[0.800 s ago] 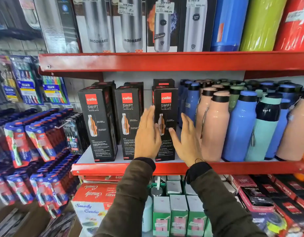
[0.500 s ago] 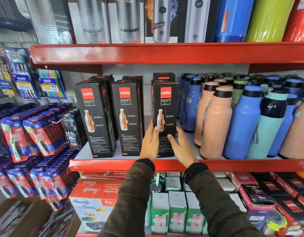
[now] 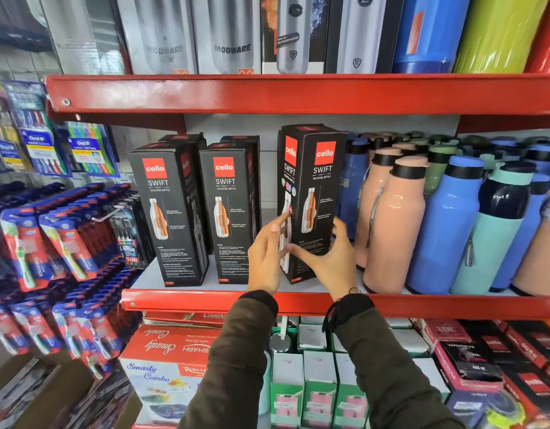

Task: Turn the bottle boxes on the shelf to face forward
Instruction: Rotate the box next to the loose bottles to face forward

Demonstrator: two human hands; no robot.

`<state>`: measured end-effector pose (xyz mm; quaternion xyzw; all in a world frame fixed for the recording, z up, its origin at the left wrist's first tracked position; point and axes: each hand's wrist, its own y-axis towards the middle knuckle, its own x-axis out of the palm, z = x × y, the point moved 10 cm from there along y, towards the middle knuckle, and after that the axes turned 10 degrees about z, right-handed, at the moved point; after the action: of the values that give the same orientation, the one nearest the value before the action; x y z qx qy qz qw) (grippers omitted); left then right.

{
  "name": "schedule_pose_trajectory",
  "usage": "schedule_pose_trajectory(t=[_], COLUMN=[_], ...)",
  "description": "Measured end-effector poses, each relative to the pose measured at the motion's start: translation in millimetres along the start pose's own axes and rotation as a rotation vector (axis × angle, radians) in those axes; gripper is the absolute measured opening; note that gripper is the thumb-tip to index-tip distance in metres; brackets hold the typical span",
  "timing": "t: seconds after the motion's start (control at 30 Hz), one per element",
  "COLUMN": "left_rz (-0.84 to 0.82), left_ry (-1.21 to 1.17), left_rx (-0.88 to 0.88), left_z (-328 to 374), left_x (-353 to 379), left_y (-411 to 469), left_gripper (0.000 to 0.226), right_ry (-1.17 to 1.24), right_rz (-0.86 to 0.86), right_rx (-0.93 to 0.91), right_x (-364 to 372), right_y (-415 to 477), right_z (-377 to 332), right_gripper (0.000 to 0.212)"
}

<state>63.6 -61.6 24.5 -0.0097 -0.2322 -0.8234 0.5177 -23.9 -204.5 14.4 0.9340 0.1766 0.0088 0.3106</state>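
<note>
While the third bottle box (image 3: 311,199) stands turned corner-on at the front of the middle shelf (image 3: 298,300), both hands grip its lower half: the left hand (image 3: 266,258) presses on the left face with its fingers (image 3: 280,219) laid up along the near corner edge, and the right hand (image 3: 332,258) wraps the front and right faces, thumb across the front panel. Both grasps are closed on the box; neither is released. Two printed faces show at once, so the box is judged to be mid-rotation and not yet square to the shelf lip. The first box (image 3: 168,215) and second box (image 3: 232,212), to its left, sit nearly front-on, with more boxes behind them. To finish the step well, the box is best pivoted about its base with a low grip, kept upright, until the main panel is parallel with the red lip and level with its neighbours. The peach bottle (image 3: 391,224) stands just beside the right hand, so a wide swing could knock it, and with it the blue bottles (image 3: 444,224) packed behind. The shelf surface is pale and smooth-looking, likely letting the box slide. Around it: an upper shelf (image 3: 298,92) of boxed steel flasks, toothbrush packs (image 3: 51,236) hung at left, and cartons below.
</note>
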Motion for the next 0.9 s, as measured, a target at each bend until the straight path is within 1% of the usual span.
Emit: schedule_pose_trajectory(t=[0.13,0.23,0.27,0.4,0.47,0.53,0.6,0.67,0.7,0.83,0.9], left_rz=[0.021,0.055,0.061,0.059,0.041,0.018,0.008,0.019,0.026,0.022,0.026], left_ry=[0.003,0.118,0.150,0.153,0.169,0.167,0.145,0.136,0.134,0.174,0.176], left_rx=[0.054,0.148,0.155,0.025,-0.011,-0.018,0.002,0.010,0.011,0.061,0.068], left_z=[-2,-1,-3,-21,-31,-35,-35,-36,-36,-33,-33], left_x=[-1,-5,-4,0,0,-1,-2,-5,-6,-4,-4], left_y=[3,12,16,34,42,46,44,41,40,32,28], left_gripper=[0.039,0.039,0.040,0.043,0.042,0.038,0.032,0.031,0.032,0.034,0.036], right_ry=[0.020,0.013,0.012,0.004,0.036,0.045,0.074,0.093,0.088,0.041,0.018], right_rz=[0.022,0.022,0.014,-0.080,-0.140,-0.190,-0.242,-0.298,-0.321,-0.306,-0.308], right_rx=[0.022,0.020,0.025,0.056,0.039,0.012,0.025,0.036,0.032,0.048,0.057], right_x=[-6,-10,-10,-4,1,5,10,16,18,16,16], right_y=[7,11,12,16,15,12,8,6,5,7,10], right_z=[1,5,7,19,18,15,18,26,28,39,43], right_gripper=[0.088,0.091,0.092,0.098,0.091,0.091,0.098,0.105,0.104,0.075,0.069])
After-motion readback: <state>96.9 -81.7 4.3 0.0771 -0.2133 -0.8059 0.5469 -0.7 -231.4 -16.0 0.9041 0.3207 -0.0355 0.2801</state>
